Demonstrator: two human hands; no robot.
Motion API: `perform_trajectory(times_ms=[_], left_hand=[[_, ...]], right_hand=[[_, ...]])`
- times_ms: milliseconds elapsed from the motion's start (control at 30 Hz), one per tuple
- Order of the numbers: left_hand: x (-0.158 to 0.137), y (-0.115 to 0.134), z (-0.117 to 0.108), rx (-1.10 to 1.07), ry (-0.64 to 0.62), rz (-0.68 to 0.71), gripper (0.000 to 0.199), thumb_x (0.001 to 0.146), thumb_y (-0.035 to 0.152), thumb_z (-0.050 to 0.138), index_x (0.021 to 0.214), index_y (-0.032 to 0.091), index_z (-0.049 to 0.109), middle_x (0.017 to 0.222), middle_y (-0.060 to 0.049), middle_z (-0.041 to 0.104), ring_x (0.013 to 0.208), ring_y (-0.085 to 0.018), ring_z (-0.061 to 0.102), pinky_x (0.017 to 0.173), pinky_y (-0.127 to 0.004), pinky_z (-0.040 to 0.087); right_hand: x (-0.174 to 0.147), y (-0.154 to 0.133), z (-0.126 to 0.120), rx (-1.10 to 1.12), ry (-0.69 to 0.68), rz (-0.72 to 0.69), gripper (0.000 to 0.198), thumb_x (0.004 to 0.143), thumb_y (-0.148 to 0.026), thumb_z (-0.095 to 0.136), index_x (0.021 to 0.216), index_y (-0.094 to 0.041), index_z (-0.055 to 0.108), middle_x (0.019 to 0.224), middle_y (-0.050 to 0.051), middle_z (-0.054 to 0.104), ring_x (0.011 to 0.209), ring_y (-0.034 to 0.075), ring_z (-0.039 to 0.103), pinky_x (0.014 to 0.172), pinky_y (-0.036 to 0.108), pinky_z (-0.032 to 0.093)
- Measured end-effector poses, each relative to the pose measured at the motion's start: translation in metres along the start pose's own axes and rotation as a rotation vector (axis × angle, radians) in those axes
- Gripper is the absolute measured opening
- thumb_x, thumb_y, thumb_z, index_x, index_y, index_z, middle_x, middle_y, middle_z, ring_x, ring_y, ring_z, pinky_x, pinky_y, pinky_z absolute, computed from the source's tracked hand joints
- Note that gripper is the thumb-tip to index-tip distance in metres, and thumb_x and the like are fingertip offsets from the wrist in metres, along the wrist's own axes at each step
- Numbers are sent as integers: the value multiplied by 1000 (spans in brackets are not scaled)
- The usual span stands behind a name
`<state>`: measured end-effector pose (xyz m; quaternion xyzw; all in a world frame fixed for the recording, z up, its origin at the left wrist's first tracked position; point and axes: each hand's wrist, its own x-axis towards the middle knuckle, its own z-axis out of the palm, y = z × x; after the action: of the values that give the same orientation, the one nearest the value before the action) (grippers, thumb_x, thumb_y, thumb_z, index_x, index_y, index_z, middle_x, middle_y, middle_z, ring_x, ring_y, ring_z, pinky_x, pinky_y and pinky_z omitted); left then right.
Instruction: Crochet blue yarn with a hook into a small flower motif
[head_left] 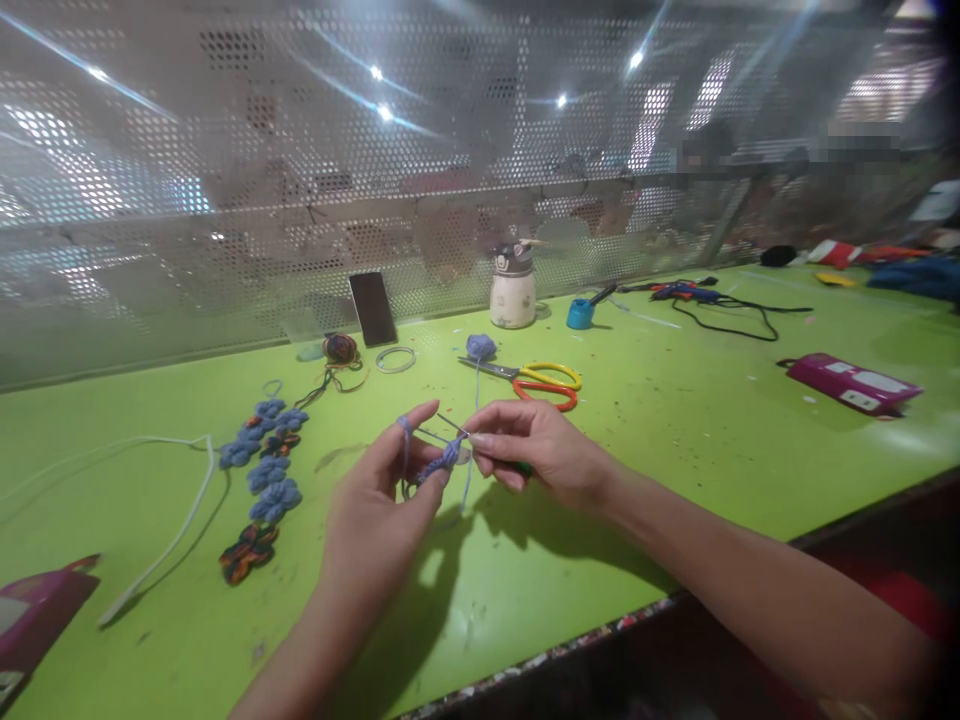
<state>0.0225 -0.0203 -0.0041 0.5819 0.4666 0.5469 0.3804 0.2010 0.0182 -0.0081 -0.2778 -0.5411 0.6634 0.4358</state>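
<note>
Between thumb and fingers, my left hand [394, 480] pinches a small piece of blue-purple crochet work [442, 460], with yarn looped around its index finger. My right hand [544, 450] grips a crochet hook [452, 424], whose thin metal shaft meets the stitches; a bit of green shows under the palm. A strand runs from the work up to a small ball of blue-purple yarn [481, 347]. Just beyond my right hand lie scissors [525, 375] with one yellow and one red handle. To the left rest several blue crocheted flowers [274, 498] and a dark multicoloured one [249, 553].
On the green table [675, 500] stand a phone [373, 309], a white bottle [513, 292] and a blue pot [580, 313]. A multicoloured yarn ball [341, 349] and a ring [395, 360] lie at the back. At right are a glue gun [686, 291] and a purple box [851, 383]. A perforated screen [450, 230] borders the back.
</note>
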Motion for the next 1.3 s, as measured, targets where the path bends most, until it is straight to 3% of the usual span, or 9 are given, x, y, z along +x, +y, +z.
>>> perform_trajectory(times_ms=[200, 433, 667, 767, 967, 1167, 1300], left_hand=[[-3, 3, 1, 8, 47, 1, 48, 72, 15, 74, 118, 25, 70, 76, 3, 66, 77, -14, 61, 81, -29, 46], [5, 12, -6, -423, -46, -303, 52, 64, 11, 82, 113, 20, 71, 71, 4, 67, 69, -10, 61, 69, -21, 47], [10, 12, -11, -538, -92, -430, 52, 67, 9, 81, 117, 20, 70, 84, -1, 72, 77, -11, 65, 74, -21, 49], [11, 10, -10, -514, -82, -421, 51, 66, 10, 81, 115, 18, 70, 81, -1, 72, 73, -11, 64, 72, -21, 49], [11, 5, -11, -326, -125, -272, 76, 68, 14, 81, 138, 19, 53, 76, 0, 70, 76, -14, 63, 74, -25, 48], [5, 3, -7, 122, -230, -47, 72, 81, 16, 66, 148, 26, 41, 74, 3, 64, 70, -15, 58, 71, -30, 45], [2, 1, -3, 235, -201, 65, 58, 83, 13, 61, 140, 23, 53, 79, 1, 67, 77, -16, 60, 77, -30, 44]], right_hand=[[0, 1, 2, 13, 14, -15, 20, 78, -28, 76, 89, -13, 68, 60, -2, 64, 40, 5, 48, 40, 18, 33], [-1, 1, 2, 14, 2, -17, 17, 79, -26, 75, 90, -13, 69, 61, -2, 65, 41, 5, 50, 40, 17, 34], [-1, 0, 1, 18, -25, -13, 19, 79, -27, 75, 90, -14, 69, 60, -3, 65, 42, 5, 50, 40, 17, 35], [-1, 1, 1, 20, -25, -7, 19, 79, -27, 75, 90, -14, 69, 60, -3, 65, 42, 5, 50, 40, 17, 36], [-3, -4, -1, -36, -75, 46, 20, 80, -25, 72, 96, -13, 68, 61, -3, 66, 38, 4, 48, 39, 17, 35], [-2, -8, -1, -165, -67, 194, 21, 80, -24, 71, 96, -11, 68, 58, -2, 63, 36, 4, 47, 36, 16, 30], [0, 2, 6, 12, 29, 117, 21, 78, -24, 74, 92, -11, 66, 59, -2, 63, 38, 4, 46, 37, 17, 30]])
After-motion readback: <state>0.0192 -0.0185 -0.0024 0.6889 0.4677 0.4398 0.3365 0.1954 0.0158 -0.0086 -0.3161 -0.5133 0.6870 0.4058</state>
